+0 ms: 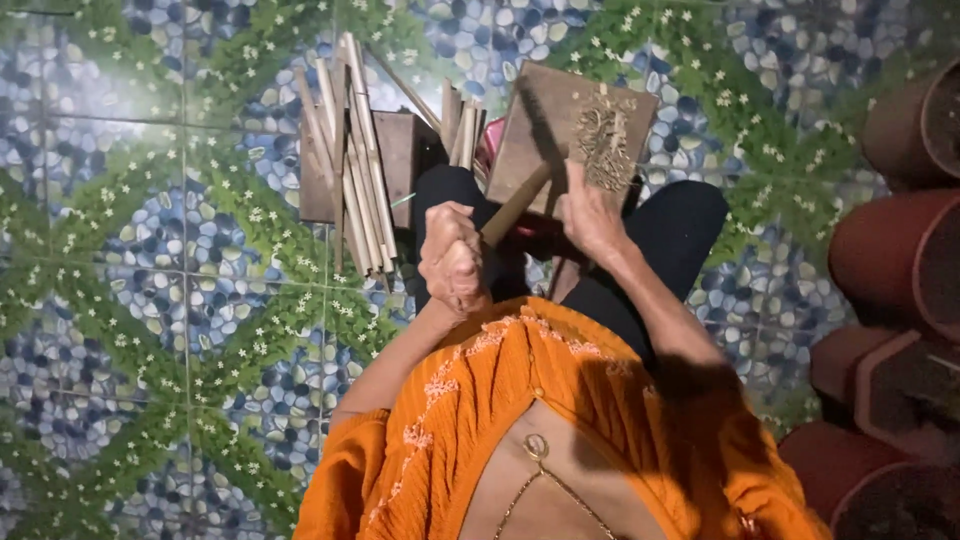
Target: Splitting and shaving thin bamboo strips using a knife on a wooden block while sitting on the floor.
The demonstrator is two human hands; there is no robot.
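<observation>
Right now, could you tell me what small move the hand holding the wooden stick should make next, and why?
Probably slide the pale wooden stick, gripped in the left hand, further under the brown wooden board, since its tip already sits there while the right hand steadies the board's edge.

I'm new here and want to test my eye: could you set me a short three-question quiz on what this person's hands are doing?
1. True or false: the left hand is closed around a wooden handle.
2. What does the right hand rest against?
A. a red pot
B. a brown board with a tuft of dry fibres
C. a bundle of sticks
3. Fill in: the bundle of pale sticks lies on the ____ floor.

Key: 1 true; 2 B; 3 tiled. The dark red pots stand apart, at the picture's right edge.
</observation>
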